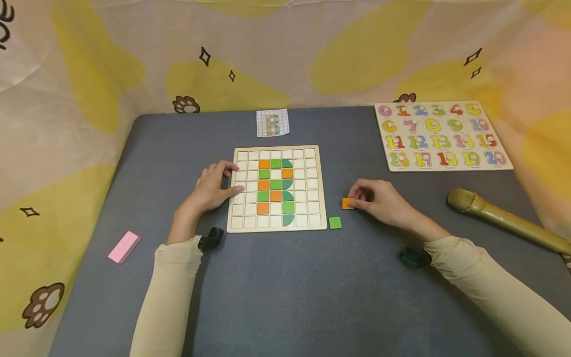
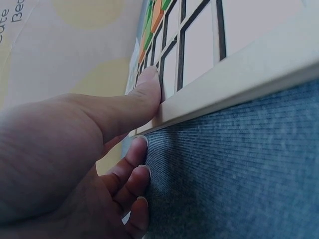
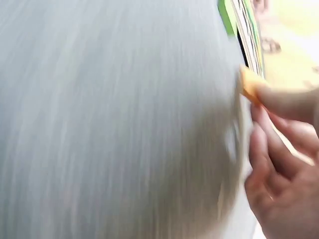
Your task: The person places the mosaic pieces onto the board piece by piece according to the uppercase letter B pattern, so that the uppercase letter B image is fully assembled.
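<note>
A wooden grid board (image 1: 321,218) lies mid-table, with orange, green and dark-green curved tiles set in its squares. At its left edge is my left hand (image 1: 210,188); the thumb rests on the rim and the index finger touches higher up. In the left wrist view the thumb (image 2: 144,92) lies over the rim, while the other fingers stay loose beside it. My right hand (image 1: 376,201) pinches an orange square tile (image 1: 347,204) to the right of the board. The right wrist view shows the same orange tile (image 3: 249,82), blurred. A green square tile (image 1: 335,223) lies by the board's lower right corner.
Behind the board lies a small printed pattern card (image 1: 273,123). A number puzzle board (image 1: 441,136) sits at the back right, with a gold microphone (image 1: 504,215) in front of it. A pink block (image 1: 124,247) is at the left.
</note>
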Tool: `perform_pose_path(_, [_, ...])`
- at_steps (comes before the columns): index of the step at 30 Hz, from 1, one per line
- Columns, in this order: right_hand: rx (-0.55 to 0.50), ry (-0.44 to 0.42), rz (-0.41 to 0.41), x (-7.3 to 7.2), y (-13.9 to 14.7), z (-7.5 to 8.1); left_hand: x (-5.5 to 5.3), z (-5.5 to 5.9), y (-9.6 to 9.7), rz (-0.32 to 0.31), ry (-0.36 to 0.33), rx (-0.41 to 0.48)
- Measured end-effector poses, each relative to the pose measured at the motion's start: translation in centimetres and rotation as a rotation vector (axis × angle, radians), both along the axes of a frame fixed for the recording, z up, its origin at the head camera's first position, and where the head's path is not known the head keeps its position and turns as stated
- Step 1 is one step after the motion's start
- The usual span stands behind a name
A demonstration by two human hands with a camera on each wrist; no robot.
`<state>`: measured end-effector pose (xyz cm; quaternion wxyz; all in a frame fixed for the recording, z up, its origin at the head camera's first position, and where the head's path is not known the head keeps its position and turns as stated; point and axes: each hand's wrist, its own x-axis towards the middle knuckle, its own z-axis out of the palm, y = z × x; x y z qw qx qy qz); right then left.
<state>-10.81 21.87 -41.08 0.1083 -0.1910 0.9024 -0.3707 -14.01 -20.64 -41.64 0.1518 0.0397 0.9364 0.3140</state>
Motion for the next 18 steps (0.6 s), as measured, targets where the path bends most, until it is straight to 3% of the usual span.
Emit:
perform_pose_path(6, [-0.122,0.019,-0.083,0.1,-5.0,-0.8,0.1,0.0,0.0,0.002,-0.001,0.003])
perform_pose_path(13, [-0.199,-0.007,-0.014,0.7,-10.3,-0.9,0.0,0.0,0.0,-0.001,-0.003,0.009])
perform_pose_path(18, [-0.176,0.015,0.05,1.2,-12.8,-1.0,0.0,0.0,0.0,-0.001,-0.001,0.006])
